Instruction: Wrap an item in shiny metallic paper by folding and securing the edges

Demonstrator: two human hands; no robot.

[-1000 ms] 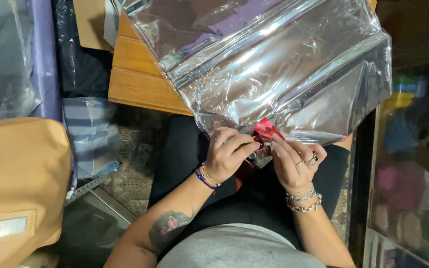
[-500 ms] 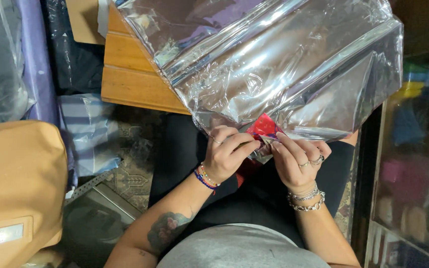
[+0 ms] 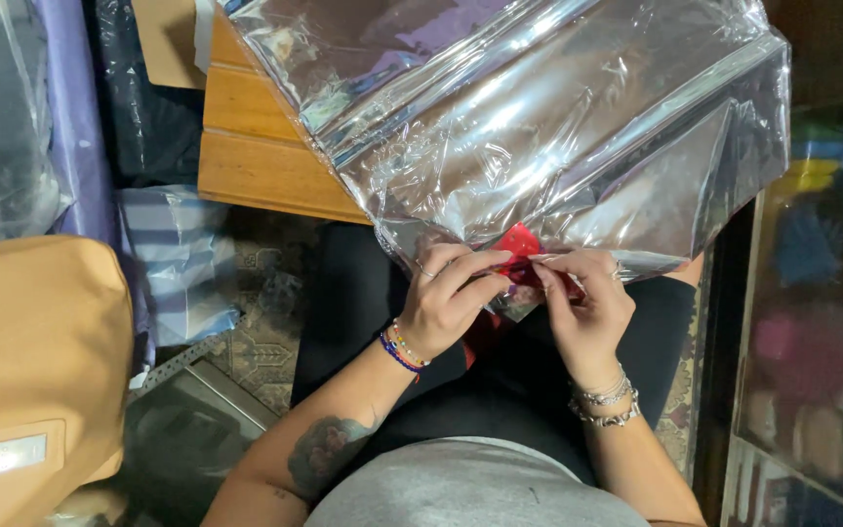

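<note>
Since 1 second ago the view has drifted so the silver foil sheet (image 3: pixel 539 127) fills more of the top, and the right hand (image 3: pixel 587 307) has turned, its fingers now reaching left across the small red piece (image 3: pixel 519 256). The left hand (image 3: pixel 451 293) is closed in a pinch on that red piece from the left; the right hand's fingertips are closed on it from the right, at the near edge of the foil, above the person's lap. The foil is shiny, crinkled and creased, lying over a slatted wooden table (image 3: pixel 256 146). A tan, smooth bag (image 3: pixel 31 371) sits at the left; what it holds cannot be seen. A striped blue cloth (image 3: pixel 173 259) lies beside it
</note>
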